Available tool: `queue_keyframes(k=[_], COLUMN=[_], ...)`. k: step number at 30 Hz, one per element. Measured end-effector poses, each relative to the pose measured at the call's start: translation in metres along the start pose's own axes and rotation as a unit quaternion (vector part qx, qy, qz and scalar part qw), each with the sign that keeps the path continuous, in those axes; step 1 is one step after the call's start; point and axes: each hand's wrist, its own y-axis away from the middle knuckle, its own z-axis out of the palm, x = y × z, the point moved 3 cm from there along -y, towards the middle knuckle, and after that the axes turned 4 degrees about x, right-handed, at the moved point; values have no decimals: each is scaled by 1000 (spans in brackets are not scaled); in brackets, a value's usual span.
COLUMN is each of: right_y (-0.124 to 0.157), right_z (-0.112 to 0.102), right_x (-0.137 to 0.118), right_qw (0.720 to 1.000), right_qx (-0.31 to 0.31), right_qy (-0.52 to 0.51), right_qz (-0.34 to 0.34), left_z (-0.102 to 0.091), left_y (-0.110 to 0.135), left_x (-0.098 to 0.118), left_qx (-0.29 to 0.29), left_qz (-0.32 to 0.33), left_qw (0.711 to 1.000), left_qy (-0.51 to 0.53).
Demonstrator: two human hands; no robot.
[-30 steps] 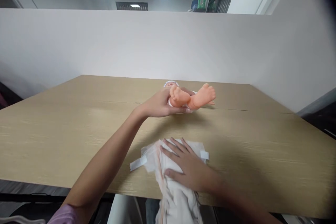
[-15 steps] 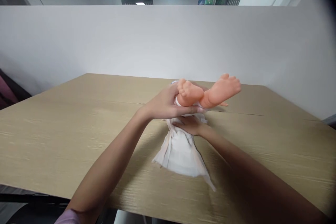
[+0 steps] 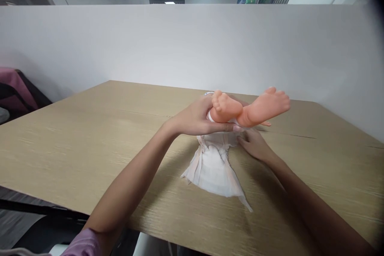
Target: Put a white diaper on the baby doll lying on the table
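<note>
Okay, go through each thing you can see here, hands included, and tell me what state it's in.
doll: on its back, legs lifted off the table, feet toward the camera
diaper: opened out flat, far end tucked under the doll
left hand: closed around the doll's legs, holding them up
right hand: low on the table at the diaper's far edge, grip unclear
table: bearing the doll and the diaper
</note>
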Motion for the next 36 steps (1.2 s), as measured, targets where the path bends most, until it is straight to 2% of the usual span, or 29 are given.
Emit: queue_keyframes(k=[2, 5, 8, 12, 16, 20, 22, 25, 30, 36], right_y=[8, 16, 19, 21, 22, 20, 20, 19, 23, 21], right_z=[0, 4, 4, -1, 1, 5, 5, 1, -5, -4], right_x=[21, 36, 35, 33, 35, 36, 37, 40, 46, 32], right_qw=[999, 999, 999, 994, 976, 956, 951, 961, 978, 983], right_qx=[24, 25, 27, 54, 71, 65, 58, 55, 82, 118], right_qy=[11, 10, 3, -13, -110, -206, -221, -177, 1, 56], right_qz=[26, 28, 32, 91, 176, 199, 209, 204, 194, 128], left_z=[0, 0, 0, 0, 1, 0, 0, 1, 1, 1], left_y=[1, 2, 2, 3, 3, 3, 3, 2, 2, 2], left_x=[-1, -2, -3, -2, -2, -1, 1, 1, -1, -2], left_qx=[2, 13, 13, 14, 6, 12, 16, 12, 6, -3], left_qz=[-2, -8, -2, 5, -9, -6, 2, 0, -19, -19], left_qw=[1000, 1000, 1000, 1000, 1000, 1000, 1000, 1000, 1000, 1000], left_qy=[2, -11, -17, -3, 8, 2, 1, 8, 0, -9])
